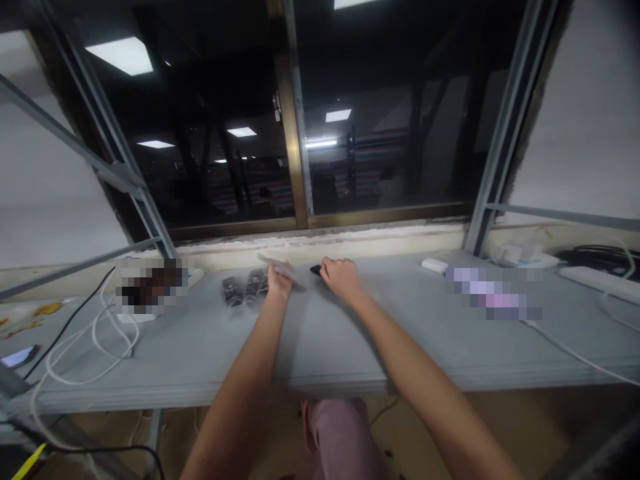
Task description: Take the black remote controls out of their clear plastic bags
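My left hand is closed on a thin, clear plastic bag, which is blurred and sticks out on both sides of the fingers. My right hand is closed in a fist around a small black object. Only its dark end shows, pointing left toward the bag, so its kind is hidden. The two hands are apart, above the far half of the grey tabletop. Just left of my left hand lie several dark, button-covered pieces like remote controls in clear wrapping.
White cables loop over the table's left side, near a phone. A white plug-like block and a pixelated object lie at right. Metal frame posts rise on both sides, with a dark window behind.
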Demonstrator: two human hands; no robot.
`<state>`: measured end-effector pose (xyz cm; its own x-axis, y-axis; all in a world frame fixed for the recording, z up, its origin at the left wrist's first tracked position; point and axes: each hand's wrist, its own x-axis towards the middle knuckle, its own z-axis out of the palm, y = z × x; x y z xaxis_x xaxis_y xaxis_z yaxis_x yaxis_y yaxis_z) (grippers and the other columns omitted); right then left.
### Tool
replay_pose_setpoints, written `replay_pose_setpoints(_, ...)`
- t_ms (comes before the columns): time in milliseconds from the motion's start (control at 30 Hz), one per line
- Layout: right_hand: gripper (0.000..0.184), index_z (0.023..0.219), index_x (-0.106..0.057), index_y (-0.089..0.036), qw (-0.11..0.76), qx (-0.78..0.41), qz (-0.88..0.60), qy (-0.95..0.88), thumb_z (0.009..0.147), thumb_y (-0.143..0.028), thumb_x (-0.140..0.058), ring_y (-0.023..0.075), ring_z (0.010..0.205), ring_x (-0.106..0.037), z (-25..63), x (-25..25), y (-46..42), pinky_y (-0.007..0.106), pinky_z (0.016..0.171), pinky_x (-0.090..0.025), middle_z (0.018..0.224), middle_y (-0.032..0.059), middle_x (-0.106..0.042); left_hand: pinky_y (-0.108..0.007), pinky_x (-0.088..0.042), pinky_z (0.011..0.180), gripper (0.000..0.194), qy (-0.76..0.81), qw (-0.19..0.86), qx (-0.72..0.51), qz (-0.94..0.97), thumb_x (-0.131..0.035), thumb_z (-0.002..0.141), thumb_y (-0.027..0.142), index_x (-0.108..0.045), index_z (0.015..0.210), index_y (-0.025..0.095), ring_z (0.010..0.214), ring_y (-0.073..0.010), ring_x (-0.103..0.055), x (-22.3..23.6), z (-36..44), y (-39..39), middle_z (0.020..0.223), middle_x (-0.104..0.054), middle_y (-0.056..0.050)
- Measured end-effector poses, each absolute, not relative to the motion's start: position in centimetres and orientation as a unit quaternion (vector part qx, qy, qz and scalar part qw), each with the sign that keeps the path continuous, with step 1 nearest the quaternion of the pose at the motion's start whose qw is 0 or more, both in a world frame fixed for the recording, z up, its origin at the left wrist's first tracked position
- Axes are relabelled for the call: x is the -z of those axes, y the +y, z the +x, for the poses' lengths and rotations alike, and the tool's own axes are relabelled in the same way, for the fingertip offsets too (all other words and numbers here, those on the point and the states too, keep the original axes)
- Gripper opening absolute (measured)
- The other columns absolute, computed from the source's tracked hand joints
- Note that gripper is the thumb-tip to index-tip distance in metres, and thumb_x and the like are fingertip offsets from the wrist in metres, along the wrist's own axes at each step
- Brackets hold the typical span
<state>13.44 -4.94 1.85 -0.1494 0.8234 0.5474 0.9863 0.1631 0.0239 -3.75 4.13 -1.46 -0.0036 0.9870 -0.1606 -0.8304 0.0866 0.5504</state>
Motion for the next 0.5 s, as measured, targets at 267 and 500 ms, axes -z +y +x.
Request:
replay_pose_setpoints(267, 0.034, 0.102, -0.063, -0.018, 0.17, 0.149, -0.641, -0.734, 0.096, -0.028, -0.032, 0.0224, 0.09, -0.064, 14.5, -1.4, -4.2, 0.03, 0.074, -0.04, 0.096, 0.0122, -0.07, -0.023, -0.046, 0.058, 0.019, 0.277, 0.662, -0.677, 0.161, -0.043, 0.091, 0.035, -0.052, 0.087, 0.019, 0.054, -0.0113, -0.055, 0.3, -3.1, 2.9, 0.068, -0.057, 0.0)
replay_pose_setpoints(500, 0.034, 0.104, -0.064, -0.016, 0.146, 0.123, -0.655, -0.731, 0.095, -0.025, -0.032, 0.0231, 0.095, -0.062, 14.8, -1.0, -3.7, 0.032, 0.078, -0.04, 0.098, 0.0142, -0.068, -0.021, -0.042, 0.05, 0.026, 0.293, 0.667, -0.664, 0.169, -0.043, 0.089, 0.041, -0.052, 0.078, 0.018, 0.047, -0.0108, -0.051, 0.7, -3.4, 3.2, 0.059, -0.053, 0.001)
